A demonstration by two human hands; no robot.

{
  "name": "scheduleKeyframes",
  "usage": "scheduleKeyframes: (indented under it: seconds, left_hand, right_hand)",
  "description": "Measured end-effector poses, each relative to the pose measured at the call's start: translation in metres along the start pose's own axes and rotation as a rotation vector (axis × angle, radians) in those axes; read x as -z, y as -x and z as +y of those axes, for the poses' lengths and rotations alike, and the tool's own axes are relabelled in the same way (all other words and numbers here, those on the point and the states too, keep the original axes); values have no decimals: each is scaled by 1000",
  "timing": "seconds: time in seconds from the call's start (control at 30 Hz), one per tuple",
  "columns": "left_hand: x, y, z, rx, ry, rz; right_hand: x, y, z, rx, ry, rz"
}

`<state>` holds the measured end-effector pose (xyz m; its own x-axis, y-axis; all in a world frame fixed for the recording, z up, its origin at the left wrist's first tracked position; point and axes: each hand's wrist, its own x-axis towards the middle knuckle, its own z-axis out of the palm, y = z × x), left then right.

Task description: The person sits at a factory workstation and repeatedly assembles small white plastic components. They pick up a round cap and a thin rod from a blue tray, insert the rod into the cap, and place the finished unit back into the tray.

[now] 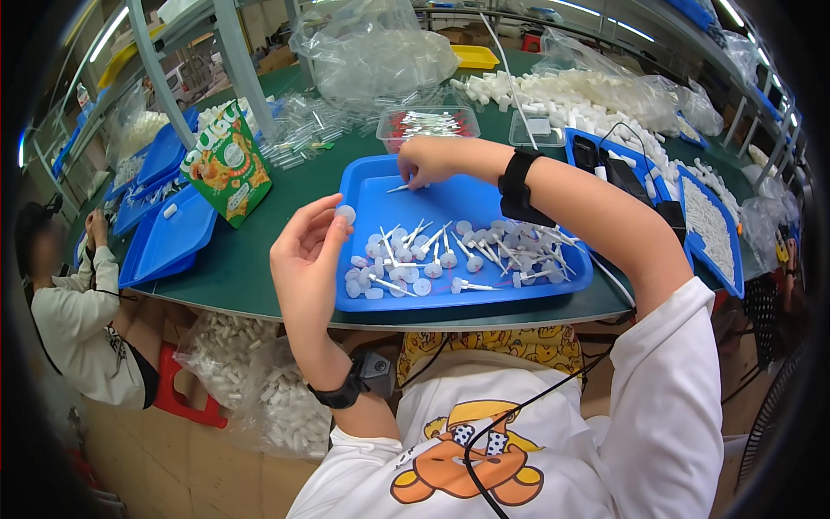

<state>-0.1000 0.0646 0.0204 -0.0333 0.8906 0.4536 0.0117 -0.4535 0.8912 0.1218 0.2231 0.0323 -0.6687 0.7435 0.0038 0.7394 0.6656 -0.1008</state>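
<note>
My left hand (307,251) is raised over the left rim of a blue tray (467,186), a translucent round disc (346,214) pinched between thumb and fingers. At the tray's far side, my right hand (425,162) pinches a thin white stick (398,188), its tip pointing left. Most of the stick is hidden by the fingers. Across the near half of the tray lies a loose heap of translucent discs with white sticks (406,255), many joined disc to stick. Just beyond my right hand, a clear plastic box (386,130) holds many thin white and red sticks.
A green snack bag (229,164) stands left of the tray, beside stacked blue trays (173,229). White tubes (571,108) pile up at the back right, near a black device (618,173). Clear plastic bags (372,52) lie behind. Another person (78,311) sits at far left.
</note>
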Motion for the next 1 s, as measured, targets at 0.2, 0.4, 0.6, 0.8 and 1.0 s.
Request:
scheduleKeyframes:
  seconds: [0.2, 0.4, 0.6, 0.8, 1.0]
  left_hand:
    - [-1, -4, -11, 41, -27, 0]
    - [0, -5, -18, 33, -51, -9]
    - [-1, -3, -18, 40, -25, -35]
    - [-3, -1, -13, 52, 26, -58]
    - [-5, 0, -6, 65, 22, -64]
  right_hand:
    - [21, -7, 18, -153, 35, 496]
    - [21, -2, 71, -396, 131, 199]
    - [23, 1, 71, -344, 130, 250]
    - [23, 2, 76, -323, 25, 290]
    - [23, -2, 82, -344, -8, 384]
